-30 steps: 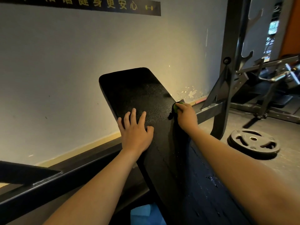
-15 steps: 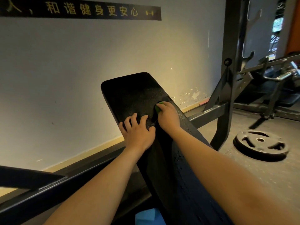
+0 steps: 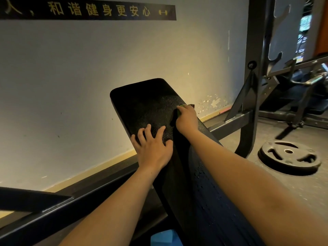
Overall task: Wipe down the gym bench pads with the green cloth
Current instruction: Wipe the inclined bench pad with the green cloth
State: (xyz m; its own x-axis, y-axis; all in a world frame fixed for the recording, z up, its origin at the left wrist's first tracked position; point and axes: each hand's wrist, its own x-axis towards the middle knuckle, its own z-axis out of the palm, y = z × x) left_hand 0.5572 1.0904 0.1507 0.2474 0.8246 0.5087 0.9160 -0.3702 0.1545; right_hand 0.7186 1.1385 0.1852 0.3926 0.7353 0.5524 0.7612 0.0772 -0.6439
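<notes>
1. The right hand (image 3: 186, 120), gripping the green cloth (image 3: 179, 111), slid from the right edge of the bench pad (image 3: 145, 103) left to its middle. It then went back right and slightly farther, and is over that edge again.
2. The left hand (image 3: 152, 150) had flat, straight fingers a second ago. They are now bent, with the tips on the pad.
3. The view has tilted up, so more of the wall sign (image 3: 88, 11) shows.

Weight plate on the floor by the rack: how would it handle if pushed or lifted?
The weight plate looks thick and solid, so it is probably heavy for its size and rigid. It lies flat on the floor, so it should slide or stay put, not roll. Its cutouts likely offer a handhold.
</notes>
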